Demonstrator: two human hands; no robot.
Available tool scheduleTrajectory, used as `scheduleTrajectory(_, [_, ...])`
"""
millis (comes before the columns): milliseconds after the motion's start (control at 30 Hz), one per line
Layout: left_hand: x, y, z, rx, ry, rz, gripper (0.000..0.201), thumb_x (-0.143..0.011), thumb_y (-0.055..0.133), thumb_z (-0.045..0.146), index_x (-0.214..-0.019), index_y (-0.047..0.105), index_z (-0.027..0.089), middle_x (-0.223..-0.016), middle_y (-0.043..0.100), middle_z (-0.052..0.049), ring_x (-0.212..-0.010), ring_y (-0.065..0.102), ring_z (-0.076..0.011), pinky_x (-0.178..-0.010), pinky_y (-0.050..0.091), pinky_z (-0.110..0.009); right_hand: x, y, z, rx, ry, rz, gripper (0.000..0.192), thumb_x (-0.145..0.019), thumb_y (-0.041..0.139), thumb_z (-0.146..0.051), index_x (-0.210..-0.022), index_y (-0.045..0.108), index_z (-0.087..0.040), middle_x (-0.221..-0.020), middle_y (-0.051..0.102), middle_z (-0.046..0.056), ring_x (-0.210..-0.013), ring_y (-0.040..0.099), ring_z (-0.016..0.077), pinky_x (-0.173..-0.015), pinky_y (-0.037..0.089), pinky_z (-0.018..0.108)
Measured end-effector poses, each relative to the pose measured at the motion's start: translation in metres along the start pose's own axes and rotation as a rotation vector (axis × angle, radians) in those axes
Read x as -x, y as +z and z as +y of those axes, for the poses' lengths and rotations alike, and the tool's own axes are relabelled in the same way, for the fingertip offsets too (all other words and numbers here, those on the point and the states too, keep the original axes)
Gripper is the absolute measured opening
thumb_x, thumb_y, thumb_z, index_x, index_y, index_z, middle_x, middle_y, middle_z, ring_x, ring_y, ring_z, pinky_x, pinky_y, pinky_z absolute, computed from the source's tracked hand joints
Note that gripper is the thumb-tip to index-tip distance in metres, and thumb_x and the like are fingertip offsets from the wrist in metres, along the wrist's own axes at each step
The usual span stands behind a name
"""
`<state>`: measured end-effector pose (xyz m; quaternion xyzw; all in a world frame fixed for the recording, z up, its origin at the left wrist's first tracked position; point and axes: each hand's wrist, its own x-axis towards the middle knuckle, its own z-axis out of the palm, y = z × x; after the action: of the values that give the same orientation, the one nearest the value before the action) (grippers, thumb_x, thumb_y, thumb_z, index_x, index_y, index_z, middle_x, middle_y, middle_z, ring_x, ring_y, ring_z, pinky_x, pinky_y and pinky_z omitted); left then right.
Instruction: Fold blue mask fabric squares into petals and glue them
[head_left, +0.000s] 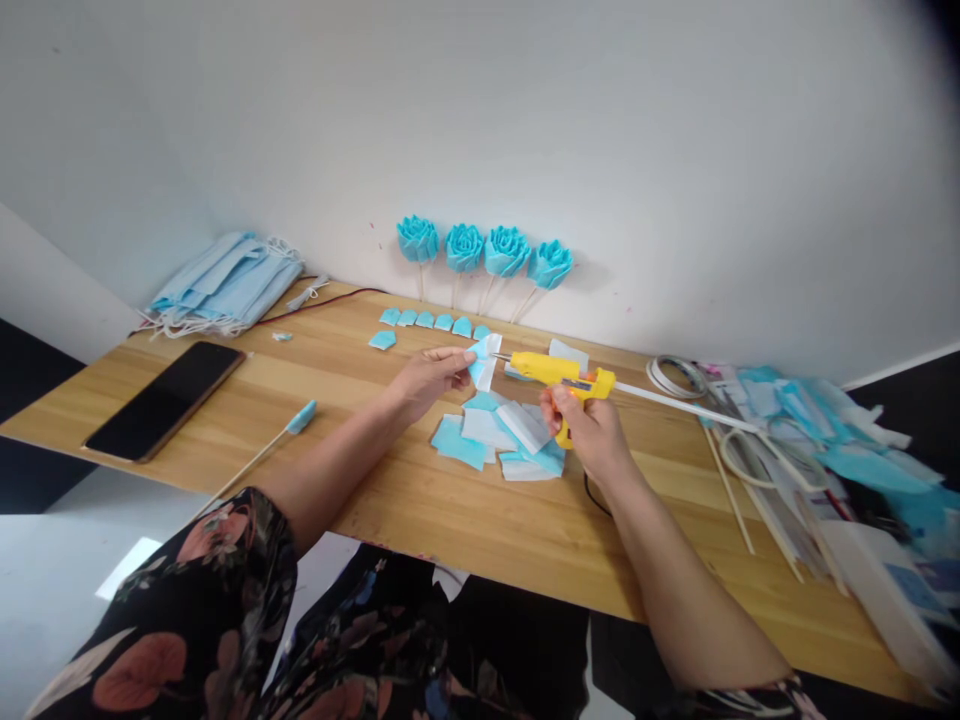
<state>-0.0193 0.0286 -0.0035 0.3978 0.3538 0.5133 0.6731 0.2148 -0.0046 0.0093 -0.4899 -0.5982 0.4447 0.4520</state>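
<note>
My left hand pinches a folded piece of blue and white mask fabric above the table. In my right hand is a yellow hot glue gun, its metal nozzle pointing left at the fabric piece. Whether the nozzle touches it I cannot tell. A long white glue stick juts from the gun's back end. Below both hands lies a loose pile of cut blue and white fabric pieces. Several folded blue petals form a row behind my left hand, with one petal in front of them.
Several blue fabric roses on sticks lean against the wall. Stacked face masks and a black phone lie at the left, near a stick with a blue tip. At the right are a tape roll, scissors and fabric scraps.
</note>
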Motion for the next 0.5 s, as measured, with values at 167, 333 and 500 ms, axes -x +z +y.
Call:
scheduleTrajectory(167, [-0.0002,0.0001,0.0004,0.000,-0.002,0.000,0.023,-0.075,0.079,0.032,-0.071,0.069,0.012,-0.060,0.060,-0.001,-0.058,0.053,-0.0081,-0.060,0.040,-0.023,-0.0006,-0.0005,0.0005,0.005,-0.007,0.008,0.048,-0.081,0.062,-0.065,-0.072,0.062,-0.018,-0.060,0.057,-0.001,-0.048,0.049,0.0094,-0.047,0.042,0.023])
scheduleTrajectory(333, [0.0001,0.0002,0.0006,0.000,0.000,-0.002,0.024,-0.073,0.080,0.033,-0.070,0.069,0.012,-0.061,0.061,-0.001,-0.058,0.053,-0.0085,-0.061,0.040,-0.024,-0.0006,-0.0016,0.0019,0.019,-0.018,0.009,0.047,-0.083,0.061,-0.063,-0.070,0.061,-0.018,-0.060,0.056,-0.001,-0.048,0.049,0.0091,-0.047,0.041,0.023])
scheduleTrajectory(500, [-0.0008,-0.0007,-0.0011,-0.002,0.000,-0.001,0.023,-0.074,0.079,0.034,-0.071,0.070,0.013,-0.062,0.061,-0.001,-0.059,0.053,-0.0089,-0.062,0.040,-0.025,0.0003,-0.0021,0.0026,0.076,-0.026,0.015,0.046,-0.084,0.060,-0.063,-0.072,0.062,-0.018,-0.060,0.057,-0.001,-0.049,0.050,0.0099,-0.048,0.042,0.024])
